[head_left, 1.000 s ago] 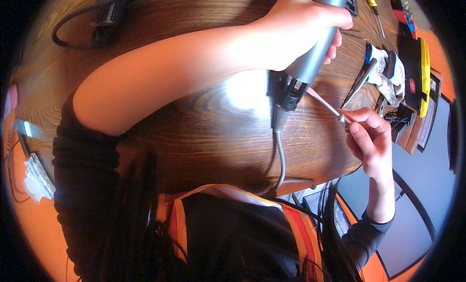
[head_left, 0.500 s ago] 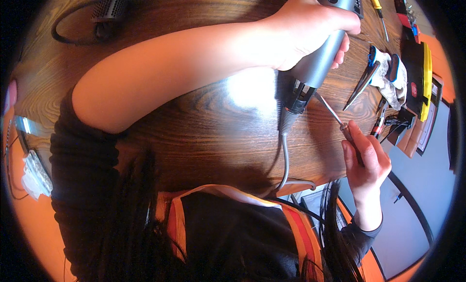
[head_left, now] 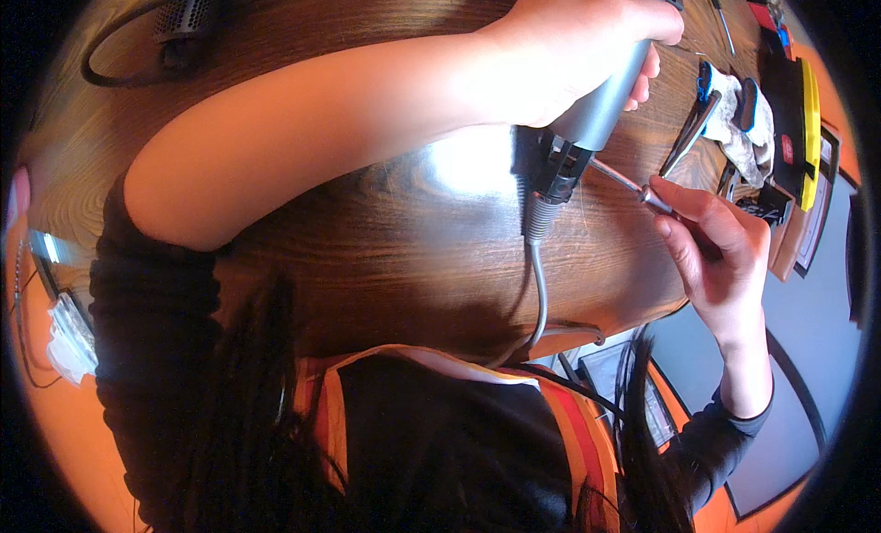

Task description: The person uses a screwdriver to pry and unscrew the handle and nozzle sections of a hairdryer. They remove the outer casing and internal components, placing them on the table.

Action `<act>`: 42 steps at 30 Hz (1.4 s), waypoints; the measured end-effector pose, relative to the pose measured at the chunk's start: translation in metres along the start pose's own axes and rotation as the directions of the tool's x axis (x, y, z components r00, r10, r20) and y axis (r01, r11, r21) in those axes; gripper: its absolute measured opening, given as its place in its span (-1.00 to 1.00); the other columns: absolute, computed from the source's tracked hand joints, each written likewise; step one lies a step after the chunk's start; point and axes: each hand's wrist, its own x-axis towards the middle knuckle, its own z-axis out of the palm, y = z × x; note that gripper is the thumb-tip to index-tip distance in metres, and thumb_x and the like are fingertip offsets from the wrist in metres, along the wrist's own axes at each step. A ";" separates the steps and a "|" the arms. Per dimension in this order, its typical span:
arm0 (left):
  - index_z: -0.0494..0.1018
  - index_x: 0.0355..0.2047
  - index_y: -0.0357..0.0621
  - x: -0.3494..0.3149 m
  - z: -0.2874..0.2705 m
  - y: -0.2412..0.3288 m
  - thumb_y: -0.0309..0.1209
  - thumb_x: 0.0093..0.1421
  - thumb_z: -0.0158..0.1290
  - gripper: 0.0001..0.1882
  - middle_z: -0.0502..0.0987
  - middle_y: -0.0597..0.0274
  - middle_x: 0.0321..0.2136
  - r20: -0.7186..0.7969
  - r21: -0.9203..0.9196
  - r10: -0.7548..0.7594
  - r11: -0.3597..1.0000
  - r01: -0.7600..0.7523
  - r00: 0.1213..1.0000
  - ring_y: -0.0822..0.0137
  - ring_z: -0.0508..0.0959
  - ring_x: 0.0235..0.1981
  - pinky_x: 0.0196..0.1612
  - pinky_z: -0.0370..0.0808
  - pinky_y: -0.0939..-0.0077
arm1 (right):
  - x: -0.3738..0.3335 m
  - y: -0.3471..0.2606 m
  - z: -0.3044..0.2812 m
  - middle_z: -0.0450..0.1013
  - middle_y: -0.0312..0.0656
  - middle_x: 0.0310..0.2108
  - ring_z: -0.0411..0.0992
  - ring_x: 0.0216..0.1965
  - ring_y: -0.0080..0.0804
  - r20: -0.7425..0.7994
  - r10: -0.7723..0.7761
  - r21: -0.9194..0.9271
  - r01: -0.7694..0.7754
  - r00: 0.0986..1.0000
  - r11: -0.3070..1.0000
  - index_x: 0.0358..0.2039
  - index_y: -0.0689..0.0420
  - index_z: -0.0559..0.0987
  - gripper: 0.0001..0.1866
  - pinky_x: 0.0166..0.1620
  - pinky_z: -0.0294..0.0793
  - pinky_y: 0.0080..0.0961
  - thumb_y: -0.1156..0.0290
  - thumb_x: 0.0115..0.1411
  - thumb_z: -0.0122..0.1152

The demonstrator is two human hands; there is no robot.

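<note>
My left hand (head_left: 578,47) reaches across the wooden table (head_left: 385,249) and grips a grey corded power tool (head_left: 601,111), holding it tilted with its black base end (head_left: 551,171) toward me. A grey cable (head_left: 540,285) runs from that end down over the table's edge. My right hand (head_left: 716,249) holds a thin screwdriver (head_left: 617,177) by its handle. The metal shaft points left, with its tip at the tool's black base.
Blue-handled pliers (head_left: 693,120) and a white rag (head_left: 745,129) lie just right of the tool. A black and yellow case (head_left: 797,102) sits at the table's right edge. A black corded device (head_left: 184,19) rests at the far left, and another screwdriver (head_left: 720,15) at the top.
My left hand has shifted the grey tool slightly up and to the right. My right hand dipped lower, then rose again, keeping the screwdriver tip at the tool's base.
</note>
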 end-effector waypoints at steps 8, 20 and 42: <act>0.31 -0.55 -0.19 -0.002 0.004 0.004 -0.46 0.02 0.02 -0.88 0.37 0.26 -0.74 -0.018 0.111 0.018 0.994 -0.016 1.000 0.44 0.39 -0.74 -0.67 0.37 0.58 | 0.003 0.014 0.004 0.50 -0.28 -0.50 0.34 -0.52 -0.75 0.117 0.252 0.424 -0.278 0.961 0.862 -0.27 0.23 0.55 -0.78 -0.48 0.33 -0.74 0.48 0.03 0.25; 0.31 -0.56 -0.20 -0.009 0.008 0.010 -0.44 0.02 0.03 -0.87 0.37 0.27 -0.74 -0.094 0.156 -0.003 0.988 0.017 0.996 0.45 0.38 -0.74 -0.67 0.34 0.60 | 0.000 0.014 0.011 0.50 -0.25 -0.52 0.41 -0.53 -0.67 0.057 0.202 0.320 -0.209 0.978 0.924 -0.27 0.20 0.55 -0.78 -0.50 0.32 -0.76 0.50 0.02 0.26; 0.30 -0.52 -0.21 -0.016 0.004 0.017 -0.46 0.02 0.03 -0.88 0.36 0.28 -0.72 -0.014 -0.008 -0.073 0.997 0.073 0.997 0.45 0.38 -0.73 -0.67 0.35 0.60 | 0.012 0.010 0.023 0.52 -0.13 -0.38 0.49 -0.39 -0.48 0.037 -0.158 -0.047 0.159 0.987 0.986 -0.23 0.27 0.52 -0.77 -0.36 0.44 -0.68 0.52 0.05 0.22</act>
